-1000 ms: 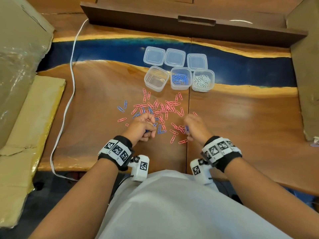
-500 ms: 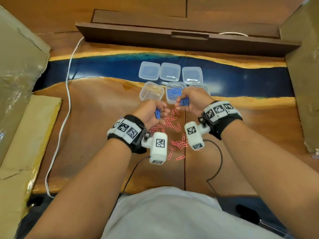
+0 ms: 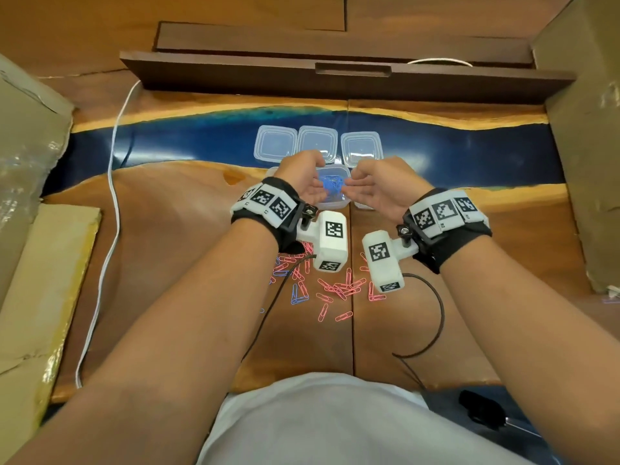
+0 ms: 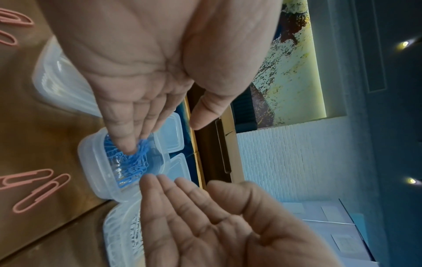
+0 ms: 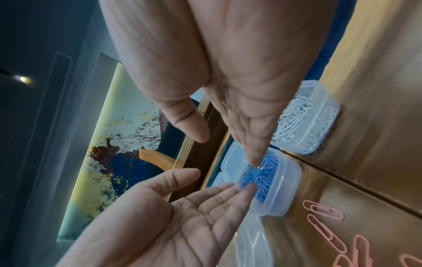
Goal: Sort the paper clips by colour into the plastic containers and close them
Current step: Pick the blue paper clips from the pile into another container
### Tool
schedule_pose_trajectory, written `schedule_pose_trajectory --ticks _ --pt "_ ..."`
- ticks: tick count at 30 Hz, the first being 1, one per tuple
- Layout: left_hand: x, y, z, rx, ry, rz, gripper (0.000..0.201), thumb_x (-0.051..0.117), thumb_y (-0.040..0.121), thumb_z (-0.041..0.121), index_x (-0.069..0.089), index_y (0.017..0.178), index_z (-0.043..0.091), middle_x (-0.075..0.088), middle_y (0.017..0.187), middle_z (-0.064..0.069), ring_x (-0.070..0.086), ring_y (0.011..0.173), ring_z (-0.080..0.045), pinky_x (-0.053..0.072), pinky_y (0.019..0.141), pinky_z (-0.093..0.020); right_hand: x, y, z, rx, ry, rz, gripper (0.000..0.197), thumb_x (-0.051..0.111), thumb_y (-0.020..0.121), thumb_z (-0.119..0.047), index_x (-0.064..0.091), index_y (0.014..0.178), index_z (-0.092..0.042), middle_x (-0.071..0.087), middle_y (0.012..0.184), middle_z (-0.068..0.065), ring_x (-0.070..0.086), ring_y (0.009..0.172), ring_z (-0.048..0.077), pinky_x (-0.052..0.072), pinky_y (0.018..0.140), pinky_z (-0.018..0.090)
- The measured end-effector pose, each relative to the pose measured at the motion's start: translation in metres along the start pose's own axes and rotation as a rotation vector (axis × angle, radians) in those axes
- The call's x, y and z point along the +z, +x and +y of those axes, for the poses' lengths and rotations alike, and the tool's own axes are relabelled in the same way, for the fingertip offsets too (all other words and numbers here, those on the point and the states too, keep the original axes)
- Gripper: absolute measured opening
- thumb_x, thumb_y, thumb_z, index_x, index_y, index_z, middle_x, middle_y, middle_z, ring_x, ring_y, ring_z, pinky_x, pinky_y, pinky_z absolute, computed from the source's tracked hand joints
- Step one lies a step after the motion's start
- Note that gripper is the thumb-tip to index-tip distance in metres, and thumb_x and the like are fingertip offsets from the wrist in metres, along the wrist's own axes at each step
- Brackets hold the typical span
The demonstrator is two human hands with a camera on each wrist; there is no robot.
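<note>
Both my hands hover over the middle clear container (image 3: 339,204), palms turned inward and fingers straight. Blue paper clips (image 3: 332,186) lie in it, and a few are dropping off the fingertips (image 5: 247,187) of my left hand (image 3: 312,177). My right hand (image 3: 365,182) holds nothing. The right wrist view shows the right container (image 5: 319,122) with white clips and the left container (image 5: 253,240) empty. Pink paper clips (image 3: 339,290) and a few blue ones (image 3: 297,295) lie loose on the table under my wrists.
Three clear lids (image 3: 318,142) lie in a row just behind the containers. A white cable (image 3: 114,203) runs down the table's left side, and a dark cable (image 3: 432,317) curls near my right forearm. Cardboard (image 3: 583,146) flanks both sides, and a dark wooden ledge (image 3: 349,75) closes the back.
Both hands rose from the loose pile, carried pinched blue clips forward to the middle container, and opened over it, letting the clips fall in.
</note>
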State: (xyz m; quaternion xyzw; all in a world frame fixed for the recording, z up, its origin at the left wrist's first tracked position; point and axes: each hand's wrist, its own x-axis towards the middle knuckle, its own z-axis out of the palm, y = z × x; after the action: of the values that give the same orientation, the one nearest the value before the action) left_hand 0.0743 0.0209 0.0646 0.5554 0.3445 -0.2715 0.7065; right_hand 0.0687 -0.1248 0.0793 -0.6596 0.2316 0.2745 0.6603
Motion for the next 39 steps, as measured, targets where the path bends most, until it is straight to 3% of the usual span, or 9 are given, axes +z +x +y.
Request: schedule_pose_trajectory --ticks 4,10,13,17,21,23,30,34,39 --pt "-0.007 -0.013 -0.01 0.093 -0.015 0.024 0.039 0.05 0.091 0.015 0.048 0.126 -0.004 0.057 0.12 -0.022 0.06 0.11 -0.032 0.051 0.094 -0.04 -0.003 -0.013 0.015 -0.022 -0.075 -0.022 0.016 0.055 0.09 -0.006 0.06 0.103 0.003 0.066 0.104 0.019 0.068 0.096 0.029 0.058 0.083 0.035" --pt "-0.077 -0.05 -0.056 0.288 0.423 0.182 0.006 0.06 0.089 0.01 0.065 0.09 0.008 0.067 0.08 -0.006 0.06 0.054 -0.006 0.051 0.051 -0.027 0.013 -0.039 0.077 -0.078 -0.686 -0.204 0.009 0.058 0.09 -0.008 0.064 0.093 -0.002 0.067 0.073 0.006 0.059 0.054 0.016 0.049 0.045 0.027" --pt "-0.113 -0.065 -0.097 0.337 0.688 0.215 0.015 0.06 0.085 -0.005 0.064 0.078 0.006 0.061 0.068 -0.001 0.05 0.041 0.007 0.044 0.05 -0.013 0.03 -0.044 0.114 -0.188 -1.004 -0.245 0.008 0.062 0.084 -0.01 0.069 0.081 -0.012 0.064 0.067 -0.005 0.06 0.059 0.013 0.051 0.054 0.026" --pt "-0.148 -0.066 -0.152 0.29 0.947 0.138 0.032 0.063 0.077 -0.006 0.059 0.065 0.024 0.057 0.05 0.014 0.049 0.044 0.005 0.04 0.063 -0.02 0.048 -0.05 0.139 -0.406 -1.254 -0.332 0.012 0.065 0.08 -0.011 0.068 0.09 -0.018 0.06 0.08 -0.005 0.055 0.08 0.016 0.042 0.066 0.026" --pt "-0.153 -0.073 -0.176 0.367 1.071 0.123 0.017 0.07 0.077 0.001 0.064 0.082 0.017 0.055 0.067 0.007 0.048 0.062 -0.01 0.034 0.056 -0.009 0.056 -0.047 0.148 -0.571 -1.477 -0.378 0.027 0.065 0.084 -0.015 0.065 0.11 -0.023 0.058 0.103 0.003 0.05 0.1 0.023 0.038 0.078 0.031" --pt "-0.151 -0.074 -0.181 0.434 1.101 0.142 0.016 0.071 0.078 0.004 0.064 0.085 0.016 0.053 0.072 0.007 0.049 0.068 -0.015 0.037 0.059 -0.013 0.058 -0.042 0.146 -0.57 -1.539 -0.391 0.025 0.064 0.086 -0.016 0.065 0.11 -0.022 0.058 0.107 0.004 0.051 0.104 0.025 0.04 0.081 0.033" --pt "-0.145 -0.066 -0.189 0.529 1.217 0.159 0.008 0.069 0.082 0.016 0.067 0.09 0.016 0.055 0.085 0.002 0.057 0.083 -0.024 0.049 0.076 -0.037 0.065 -0.027 0.145 -0.442 -1.653 -0.442 0.006 0.066 0.087 -0.02 0.063 0.091 -0.017 0.063 0.101 0.003 0.06 0.097 0.025 0.044 0.076 0.03" --pt "-0.143 -0.06 -0.188 0.528 1.289 0.131 0.009 0.066 0.082 0.014 0.06 0.077 0.017 0.053 0.084 0.004 0.057 0.084 -0.024 0.045 0.071 -0.033 0.07 -0.034 0.141 -0.531 -1.795 -0.476 0.013 0.06 0.09 -0.02 0.068 0.091 -0.01 0.064 0.1 0.009 0.061 0.091 0.029 0.048 0.075 0.033" --pt "-0.144 -0.06 -0.186 0.551 1.282 0.105 0.024 0.064 0.084 0.014 0.048 0.069 0.024 0.054 0.08 0.005 0.056 0.081 -0.022 0.044 0.069 -0.032 0.054 -0.036 0.147 -0.465 -1.435 -0.395 0.016 0.062 0.084 -0.012 0.056 0.07 -0.017 0.063 0.088 0.004 0.06 0.081 0.022 0.053 0.077 0.04"
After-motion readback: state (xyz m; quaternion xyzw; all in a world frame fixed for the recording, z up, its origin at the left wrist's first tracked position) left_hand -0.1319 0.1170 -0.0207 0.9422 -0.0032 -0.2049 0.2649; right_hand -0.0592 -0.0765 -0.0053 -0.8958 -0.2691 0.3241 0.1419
